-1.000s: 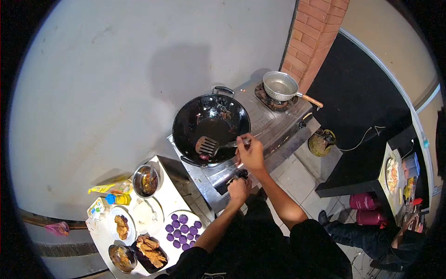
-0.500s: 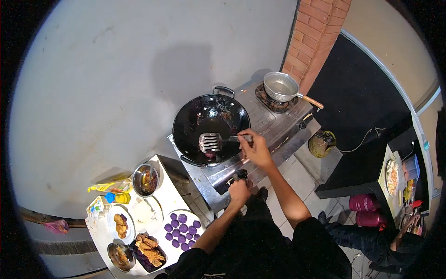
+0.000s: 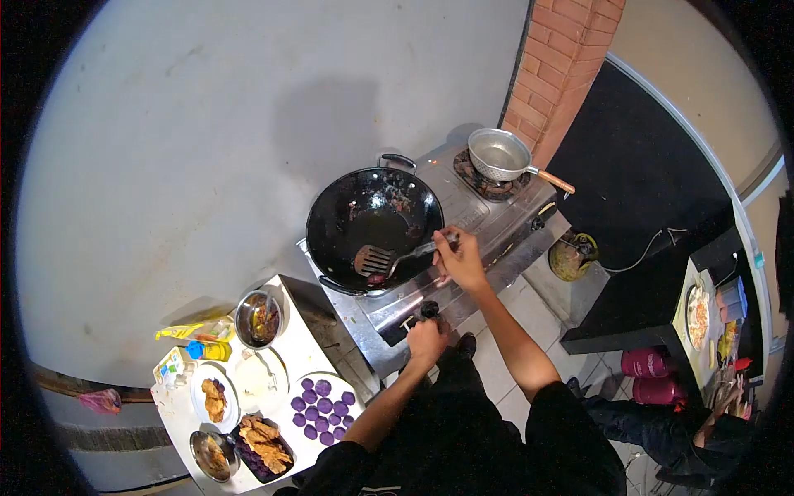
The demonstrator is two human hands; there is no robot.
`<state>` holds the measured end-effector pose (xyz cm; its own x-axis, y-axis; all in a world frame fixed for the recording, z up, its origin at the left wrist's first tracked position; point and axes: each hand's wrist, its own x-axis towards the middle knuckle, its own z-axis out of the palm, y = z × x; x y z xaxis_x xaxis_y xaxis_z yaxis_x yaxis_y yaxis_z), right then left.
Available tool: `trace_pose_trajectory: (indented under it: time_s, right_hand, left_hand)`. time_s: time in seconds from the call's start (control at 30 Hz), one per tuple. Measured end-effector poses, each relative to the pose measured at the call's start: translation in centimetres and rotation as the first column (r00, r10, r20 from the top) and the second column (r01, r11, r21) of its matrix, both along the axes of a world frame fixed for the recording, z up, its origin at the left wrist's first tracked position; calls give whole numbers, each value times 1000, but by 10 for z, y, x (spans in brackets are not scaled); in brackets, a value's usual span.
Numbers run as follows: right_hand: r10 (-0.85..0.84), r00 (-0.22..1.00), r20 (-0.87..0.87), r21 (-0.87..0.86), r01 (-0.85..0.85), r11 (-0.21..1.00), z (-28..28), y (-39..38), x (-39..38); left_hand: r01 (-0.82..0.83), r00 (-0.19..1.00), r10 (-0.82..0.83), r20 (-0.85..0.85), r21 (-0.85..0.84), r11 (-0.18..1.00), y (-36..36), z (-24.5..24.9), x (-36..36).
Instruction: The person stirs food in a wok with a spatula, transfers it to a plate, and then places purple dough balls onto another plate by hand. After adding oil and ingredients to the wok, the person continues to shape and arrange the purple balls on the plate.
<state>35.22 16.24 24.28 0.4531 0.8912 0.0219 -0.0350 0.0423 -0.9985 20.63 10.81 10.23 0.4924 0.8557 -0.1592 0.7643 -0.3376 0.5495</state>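
And here at the stove (image 3: pixel 463 188), the right hand (image 3: pixel 457 255) has its fingers wrapped about the handle of a slotted spatula (image 3: pixel 375 260), the slotted head tilted down inside the big black wok (image 3: pixel 351 217), low on the side nearest the person! Right beside that head sits a small reddish piece (image 3: pixel 376 279), too small to make out. Down at the stove's front edge, the left hand (image 3: pixel 427 339) is curled just beside a black knob (image 3: pixel 429 309), and whether it grips anything there I cannot tell. Across on the other burner, a saucepan (image 3: pixel 499 154) sits with its wooden handle pointing to the right. Over to the left it's a busy white table (image 3: pixel 308 351): purple balls (image 3: pixel 324 406) laid out at the near corner, fried pieces (image 3: pixel 265 446) heaped in a dark tray beside them, a steel bowl (image 3: pixel 258 321) at the far end, and a yellow bottle (image 3: pixel 217 352) with a blue cap close by. Out on the right, another person (image 3: pixel 637 426) in dark trousers is by a counter (image 3: pixel 691 269), well apart from the wok
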Motion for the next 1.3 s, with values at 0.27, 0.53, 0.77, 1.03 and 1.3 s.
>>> trace_pose_trajectory:
  time_s: [0.27,0.53,0.77,1.03,1.3]
  right_hand:
    - [-44,997,-65,10,44,999,3,-3,-7]
    - [-96,987,-132,48,103,994,-6,5,-21]
    - [-64,992,-110,95,74,993,-7,1,-31]
    - [-49,996,67,84,44,996,-5,-18,-27]
    - [93,985,143,106,-109,988,11,-14,-27]
  left_hand:
    - [4,999,-5,-36,-29,1000,-2,11,2]
    - [28,999,-30,-43,-51,998,-3,2,3]
    - [24,1000,-24,-11,-43,999,-5,4,2]
    - [45,999,-46,-14,-23,999,-5,3,2]
    - [74,996,-74,-42,9,997,-8,0,5]
